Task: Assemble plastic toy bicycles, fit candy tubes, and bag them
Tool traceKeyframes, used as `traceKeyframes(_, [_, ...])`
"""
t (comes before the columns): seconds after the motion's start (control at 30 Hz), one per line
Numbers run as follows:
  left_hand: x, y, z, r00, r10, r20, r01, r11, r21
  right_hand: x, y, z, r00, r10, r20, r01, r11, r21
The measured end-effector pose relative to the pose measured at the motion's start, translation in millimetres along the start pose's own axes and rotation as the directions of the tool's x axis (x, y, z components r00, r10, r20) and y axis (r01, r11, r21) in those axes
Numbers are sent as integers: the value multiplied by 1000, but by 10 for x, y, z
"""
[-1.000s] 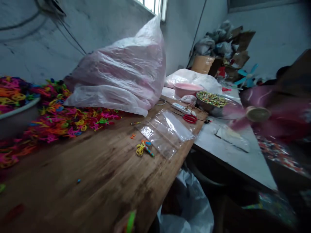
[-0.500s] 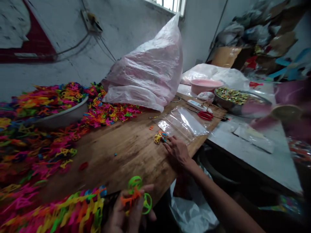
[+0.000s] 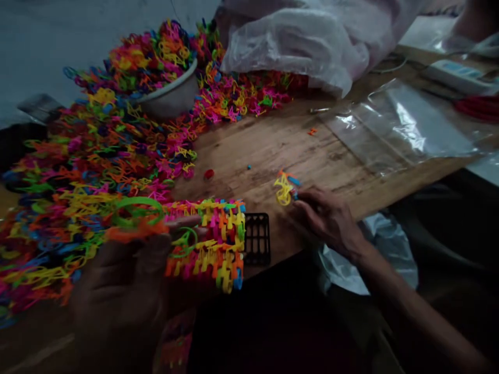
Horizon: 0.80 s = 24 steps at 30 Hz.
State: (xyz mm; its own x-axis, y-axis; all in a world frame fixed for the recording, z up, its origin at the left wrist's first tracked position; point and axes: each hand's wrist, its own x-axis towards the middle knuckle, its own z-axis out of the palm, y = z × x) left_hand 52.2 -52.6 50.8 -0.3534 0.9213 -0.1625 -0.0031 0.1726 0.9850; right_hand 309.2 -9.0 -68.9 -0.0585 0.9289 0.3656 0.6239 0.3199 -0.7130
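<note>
My left hand (image 3: 125,291), close to the camera at lower left, is closed on a small plastic toy with an orange body (image 3: 136,229) and green spoked wheels (image 3: 186,242). At the middle right, my right hand (image 3: 329,215) has its fingertips pinched at a small cluster of plastic toy pieces (image 3: 284,189), yellow, orange and blue. Between the hands, dense rows of colourful plastic toy parts (image 3: 214,259) stand at the table's front edge. A black grid rack (image 3: 258,239) sticks out at their right end.
A heap of colourful plastic parts (image 3: 117,150) covers the left side, around a full pale basin (image 3: 175,96). Large translucent bag (image 3: 288,44) behind; flat clear bag (image 3: 413,124) at right, near a power strip (image 3: 460,75). A red cap-like piece (image 3: 209,174) lies on the wooden table (image 3: 241,143).
The view has swung left and down. My right hand and the toy cluster have come away from the clear bag towards the table's front. My left hand still holds the orange-and-green toy.
</note>
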Motion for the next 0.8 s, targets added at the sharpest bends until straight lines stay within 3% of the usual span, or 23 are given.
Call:
traceKeyframes(0.07, [-20,8,174,1000,27,-10,-27,999,-17,-230,-229,181,999,-40,3,39,996,78])
traceKeyframes(0.17, [11,-88,376,982,142,126,-122,980,-158,-492,-471,375,997,-59,39,51,983,177])
traceKeyframes(0.23, [60,-198,436,969,138,205,-83,964,-254,-592,-567,467,997,-40,71,23,974,226])
traceKeyframes(0.4, [168,-386,398,970,115,214,-32,933,-357,-653,-646,651,999,0,33,-10,958,286])
traceKeyframes(0.8, [166,-375,395,979,123,165,-51,922,-384,-682,-676,746,994,-62,85,45,980,195])
